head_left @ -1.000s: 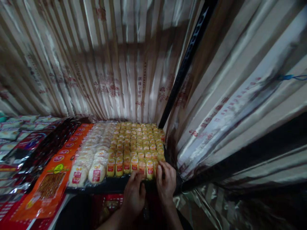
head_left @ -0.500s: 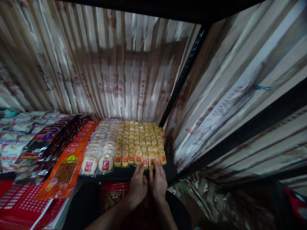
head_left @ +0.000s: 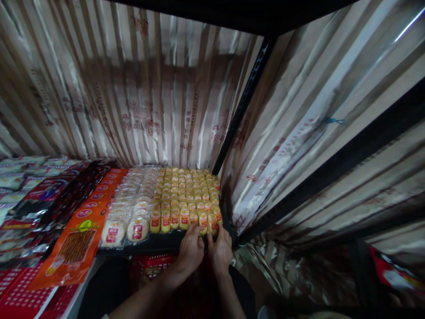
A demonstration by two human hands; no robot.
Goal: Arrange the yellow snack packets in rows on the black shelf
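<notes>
Several rows of small yellow snack packets (head_left: 186, 195) with red labels fill the right end of a dark shelf (head_left: 156, 243). My left hand (head_left: 191, 250) rests at the front row, fingers curled on a packet near the shelf's front edge. My right hand (head_left: 219, 248) sits right beside it, its fingers bent over the rightmost front packets (head_left: 212, 221). Both forearms reach up from the bottom of the view. What exactly each set of fingers pinches is dim.
Round white packs (head_left: 133, 212) lie left of the yellow ones, then orange packs (head_left: 78, 241) and dark red packs (head_left: 43, 199). Striped plastic sheeting (head_left: 159, 102) hangs behind and at the right. A black shelf post (head_left: 242, 106) stands at the right rear corner.
The view has tilted and drawn back a little. Both hands stay at the front right packets, closer together than a second ago.
</notes>
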